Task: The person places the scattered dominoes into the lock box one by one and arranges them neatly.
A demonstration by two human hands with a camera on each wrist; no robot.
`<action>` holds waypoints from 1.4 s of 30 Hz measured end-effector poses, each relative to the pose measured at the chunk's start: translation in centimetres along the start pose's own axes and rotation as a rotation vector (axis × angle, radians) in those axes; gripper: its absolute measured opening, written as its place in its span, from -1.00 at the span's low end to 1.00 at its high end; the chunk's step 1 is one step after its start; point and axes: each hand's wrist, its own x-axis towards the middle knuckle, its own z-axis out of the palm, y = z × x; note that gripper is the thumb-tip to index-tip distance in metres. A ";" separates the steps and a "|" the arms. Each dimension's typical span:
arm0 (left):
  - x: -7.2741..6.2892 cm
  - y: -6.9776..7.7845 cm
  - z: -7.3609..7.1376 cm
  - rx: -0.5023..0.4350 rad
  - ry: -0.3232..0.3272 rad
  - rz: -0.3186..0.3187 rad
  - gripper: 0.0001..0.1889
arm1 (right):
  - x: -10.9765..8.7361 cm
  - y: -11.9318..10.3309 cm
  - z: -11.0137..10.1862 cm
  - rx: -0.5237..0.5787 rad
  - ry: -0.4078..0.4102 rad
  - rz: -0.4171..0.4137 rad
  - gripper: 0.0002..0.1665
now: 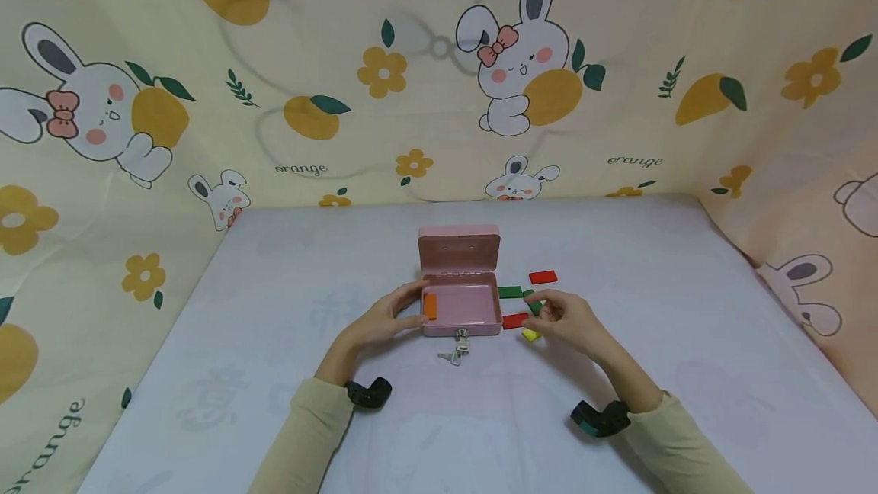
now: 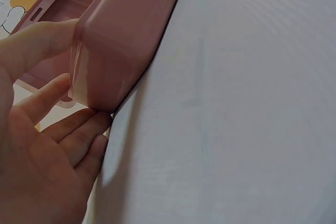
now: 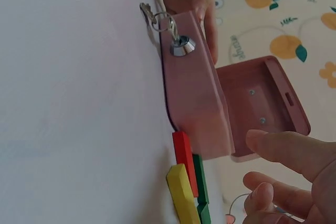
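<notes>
- And there was the backdrop cloth [image 1: 439,128], biggest of all, across 12 o'clock behind everything.
- The counter [image 1: 206,402] came next, pale and wide beneath the action.
- Centre stage stood the pink box [image 1: 473,303], its lid [image 1: 459,251] tipped back at 12 o'clock, which surely left the inside easy to reach!
- At its 9 o'clock came the left hand [image 1: 380,319], fingers extended, touching the side, probably to steady it. The left wrist view gave the contact on the outer wall, largely lost from the head.
- Over at 3 o'clock hovered the right hand [image 1: 569,319], above the blocks. From the head its fingers seemed almost on one; the right wrist view settled it: loosely bent, apart, nothing grasped.
- Five blocks lay around 2 to 4 o'clock: red [image 1: 543,277] farthest off, green [image 1: 511,292] and red [image 1: 514,321] just beside the box, a second green [image 1: 534,306] and a yellow [image 1: 531,335] under the right hand, handily close for it.
- Inside, at 9 o'clock, sat an orange block [image 1: 430,306], plain only from the head.
- Smallest, at 6 o'clock: the lock [image 3: 182,48] and its dangling keys [image 3: 146,13], crisper from the right wrist.
</notes>
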 end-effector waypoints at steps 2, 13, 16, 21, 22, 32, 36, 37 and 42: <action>0.0 0.0 0.0 -0.001 -0.001 0.000 -0.30 | -0.1 0.1 -0.1 -0.006 0.002 0.015 -0.54; 0.0 -0.1 0.0 0.002 0.001 -0.002 -0.30 | -0.7 0.8 0.0 -0.059 0.020 0.076 -0.55; 0.1 -0.1 0.1 0.004 0.000 -0.002 -0.30 | -0.9 1.0 0.1 -0.067 0.026 0.100 -0.54; 0.1 0.1 0.1 -0.001 -0.002 -0.006 -0.30 | -1.0 1.3 0.1 -0.088 0.039 0.132 -0.55; 0.1 0.1 0.1 -0.003 0.000 -0.008 -0.30 | -1.0 1.3 0.1 -0.089 0.041 0.138 -0.55; 0.1 0.1 0.1 -0.021 0.003 -0.046 -0.29 | -0.7 1.8 0.2 -0.093 0.032 0.181 -0.46; 0.1 0.1 0.0 -0.017 0.000 -0.052 -0.28 | -0.6 1.8 0.4 -0.104 0.033 0.201 -0.44; 0.1 0.1 0.0 -0.015 -0.001 -0.049 -0.28 | -0.6 1.8 0.5 -0.107 0.033 0.201 -0.43; 0.0 0.1 0.0 -0.013 -0.003 -0.033 -0.29 | -0.7 1.8 0.8 -0.126 0.045 0.198 -0.41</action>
